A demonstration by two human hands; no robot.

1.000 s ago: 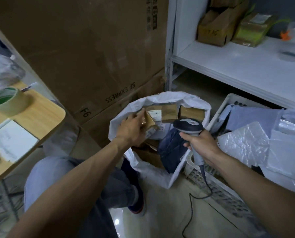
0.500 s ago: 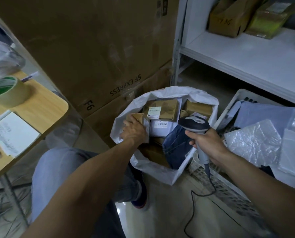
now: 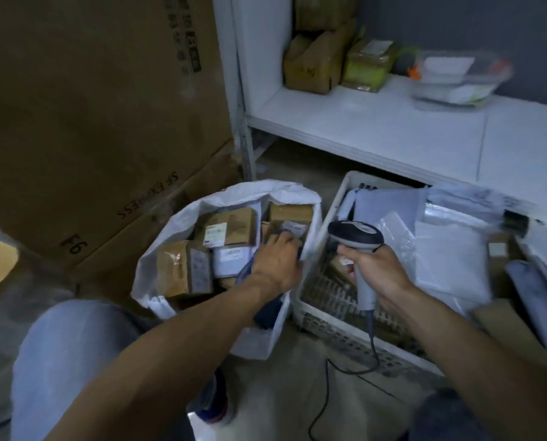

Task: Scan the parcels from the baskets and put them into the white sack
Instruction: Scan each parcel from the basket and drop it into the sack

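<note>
As I lean over white sack (image 3: 157, 262), L hand (image 3: 277, 261): inside by its right rim, fingers curled on dark-blue bag (image 3: 267, 309); gripping or not, can't tell.
R hand (image 3: 378, 270): gripping scanner (image 3: 356, 238) handle, above basket (image 3: 335, 332) left end.
Parcels (image 3: 230, 229): brown boxes in sack.
Poly bags (image 3: 450, 253): piled in basket, beside sack.
</note>
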